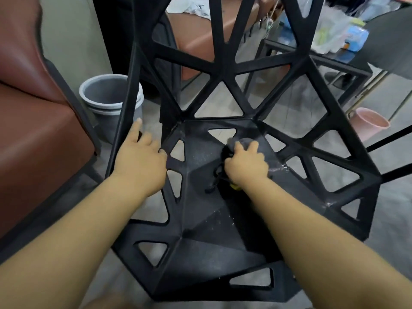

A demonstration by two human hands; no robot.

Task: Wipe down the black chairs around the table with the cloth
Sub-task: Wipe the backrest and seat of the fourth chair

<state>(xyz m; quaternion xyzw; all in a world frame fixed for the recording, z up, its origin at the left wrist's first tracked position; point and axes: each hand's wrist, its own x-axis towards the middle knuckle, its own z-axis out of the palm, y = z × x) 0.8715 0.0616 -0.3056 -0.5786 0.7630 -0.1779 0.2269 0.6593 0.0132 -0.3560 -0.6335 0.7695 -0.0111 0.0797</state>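
A black plastic chair (pixel 200 230) with triangular cut-outs fills the middle of the view, its seat dusty with white specks. My right hand (pixel 246 166) is closed on a bunched dark grey cloth (pixel 235 142) and presses it onto the back part of the seat. My left hand (pixel 140 157) grips the chair's left edge where seat meets backrest, with the index finger stretched along the frame. The black glass-topped table (pixel 347 61) stands behind the chair at the upper right.
A brown leather armchair (pixel 33 121) is close on the left. A grey bin (pixel 107 97) stands on the floor behind the chair's left side, a pink bin (pixel 370 126) at the right. Plastic bags and packages (pixel 334 36) lie on the table.
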